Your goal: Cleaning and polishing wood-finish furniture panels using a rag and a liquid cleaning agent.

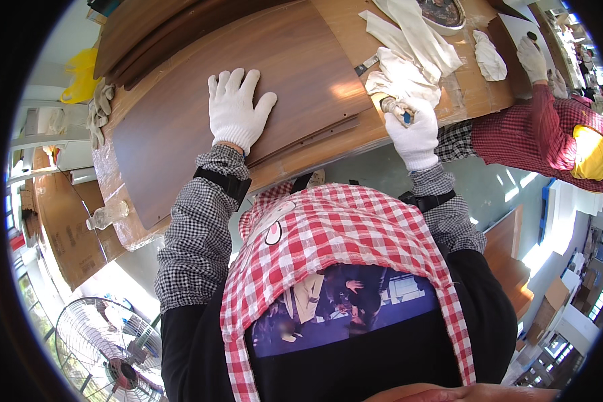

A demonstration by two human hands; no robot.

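Observation:
My left hand (240, 110), in a white knit glove, lies flat with fingers spread on a brown wood-grain panel (301, 70). The panel rests on a similar one at the table's near edge. My right hand (414, 134), also gloved in white, is closed around a small bottle-like object (405, 116) with a blue patch; its exact kind is unclear. It is at the panel's right end, beside a crumpled white cloth (409, 67). A short flat tool (366, 65) lies between panel and cloth.
More brown panels (147, 40) are stacked at the far left. A round tin (443, 15) and a white rag (490, 55) sit at the far right. A co-worker in a red checked top (516, 137) works on the right. A clear bottle (107, 214) and a fan (110, 352) are left.

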